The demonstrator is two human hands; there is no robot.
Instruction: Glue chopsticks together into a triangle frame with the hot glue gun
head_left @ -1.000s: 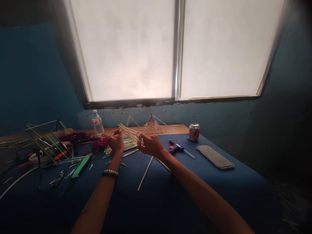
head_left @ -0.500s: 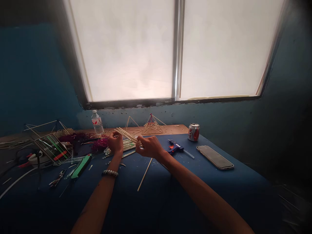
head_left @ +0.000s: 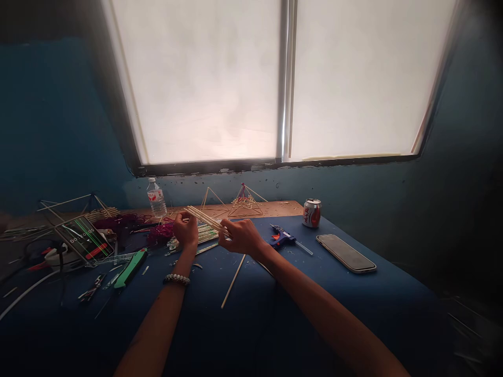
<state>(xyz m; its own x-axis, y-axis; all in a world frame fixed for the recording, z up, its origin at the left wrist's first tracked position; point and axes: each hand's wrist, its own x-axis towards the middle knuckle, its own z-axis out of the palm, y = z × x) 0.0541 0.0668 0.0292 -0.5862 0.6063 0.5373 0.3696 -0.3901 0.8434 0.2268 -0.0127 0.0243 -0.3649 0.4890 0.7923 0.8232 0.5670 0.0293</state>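
My left hand and my right hand hold a bundle of thin wooden sticks between them, nearly level above the table. The left fingers grip near its far left end, and the right fingers pinch its lower right end. The sticks lie close together and roughly parallel. A white beaded bracelet circles my left wrist. Behind the hands is a stack of similar sticks, partly hidden by them.
Stick pyramid frames stand on a wooden board by the wall, beside a water bottle. A blue table cover holds a glue gun, can, smartphone, green cutter and purple yarn.
The sticks, fanned out a second ago, are now gathered into a tighter, more parallel bundle. My right hand has shifted slightly left and up along them.
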